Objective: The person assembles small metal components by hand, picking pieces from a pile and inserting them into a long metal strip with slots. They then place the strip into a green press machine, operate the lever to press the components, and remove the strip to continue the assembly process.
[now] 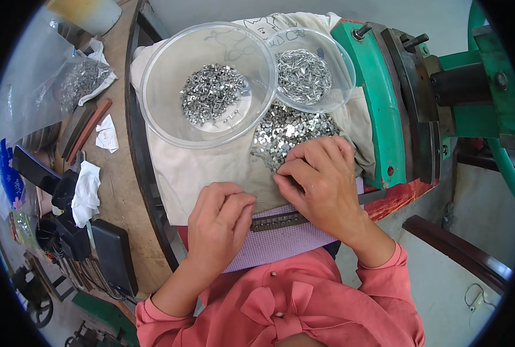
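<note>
My left hand [218,222] is closed in a pinch above the left end of a dark slotted metal strip [278,222]. A thin sliver shows by its fingertips, too small to name. My right hand [322,182] bends over the near edge of a loose pile of small shiny metal pieces [292,128]. Its thumb and forefinger are pressed together, and what lies between them is hidden. The strip rests on a purple woven cloth [249,251] across my lap side, partly covered by my right hand.
Beyond my hands, a large clear tub [153,110] holds small metal bits. A smaller clear tub [345,87] beside it holds thin metal pins. Both stand on beige cloth [176,179]. Green machinery [376,115] borders the right; a cluttered wooden bench [116,191] borders the left.
</note>
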### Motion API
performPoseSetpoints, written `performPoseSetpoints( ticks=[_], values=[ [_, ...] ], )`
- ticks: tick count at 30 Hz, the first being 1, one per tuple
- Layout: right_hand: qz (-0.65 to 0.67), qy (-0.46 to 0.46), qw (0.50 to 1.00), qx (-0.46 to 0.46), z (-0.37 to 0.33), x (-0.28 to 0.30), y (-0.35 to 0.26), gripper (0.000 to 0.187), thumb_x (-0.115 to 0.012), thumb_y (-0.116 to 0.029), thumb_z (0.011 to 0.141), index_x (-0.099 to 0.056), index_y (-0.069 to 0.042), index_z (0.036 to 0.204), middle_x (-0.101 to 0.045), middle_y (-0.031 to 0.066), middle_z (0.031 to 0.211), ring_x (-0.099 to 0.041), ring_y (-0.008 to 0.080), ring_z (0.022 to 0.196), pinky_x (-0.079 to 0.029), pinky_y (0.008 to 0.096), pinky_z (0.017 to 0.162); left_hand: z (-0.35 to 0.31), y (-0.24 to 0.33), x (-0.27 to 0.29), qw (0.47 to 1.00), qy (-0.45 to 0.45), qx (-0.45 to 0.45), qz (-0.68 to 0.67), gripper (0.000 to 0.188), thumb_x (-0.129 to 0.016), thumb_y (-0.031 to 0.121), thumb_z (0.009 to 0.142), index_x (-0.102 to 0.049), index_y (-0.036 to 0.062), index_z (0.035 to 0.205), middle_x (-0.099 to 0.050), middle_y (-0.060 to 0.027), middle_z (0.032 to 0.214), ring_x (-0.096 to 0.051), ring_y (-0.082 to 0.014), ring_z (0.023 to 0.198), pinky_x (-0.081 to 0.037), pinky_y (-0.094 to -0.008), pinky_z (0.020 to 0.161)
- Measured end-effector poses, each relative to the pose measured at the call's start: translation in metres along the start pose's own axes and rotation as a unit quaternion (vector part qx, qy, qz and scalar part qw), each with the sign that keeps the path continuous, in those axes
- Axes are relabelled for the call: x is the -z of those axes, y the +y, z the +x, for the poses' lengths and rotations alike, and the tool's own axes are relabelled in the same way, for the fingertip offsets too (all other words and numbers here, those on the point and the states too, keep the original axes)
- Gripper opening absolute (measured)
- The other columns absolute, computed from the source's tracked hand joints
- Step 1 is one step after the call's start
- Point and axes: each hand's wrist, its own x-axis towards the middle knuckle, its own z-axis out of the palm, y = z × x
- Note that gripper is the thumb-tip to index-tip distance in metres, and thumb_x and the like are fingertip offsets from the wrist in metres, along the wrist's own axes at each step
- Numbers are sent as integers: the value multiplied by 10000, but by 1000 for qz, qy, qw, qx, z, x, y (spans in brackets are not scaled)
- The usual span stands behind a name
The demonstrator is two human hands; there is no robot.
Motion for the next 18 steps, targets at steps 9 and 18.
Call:
performPoseSetpoints(
  ticks=[9,18],
  values=[
    [5,5,1000,5,-8,4,3,164,-768,-81,732,-678,-86,869,-615,21,958,-583,232,946,-398,415,908,17,4,4,991,-77,-67,84,171,-784,24,713,-667,65,831,-600,-58,892,-593,-268,789,-495,-382,647],
    [-10,13,1000,24,-9,1,6,119,-687,-96,766,-659,-72,879,-602,35,954,-582,230,933,-399,406,920,26,22,23,994,-90,-44,51,189,-754,-12,705,-639,46,843,-618,-80,904,-647,-282,774,-515,-361,650]
  ],
)
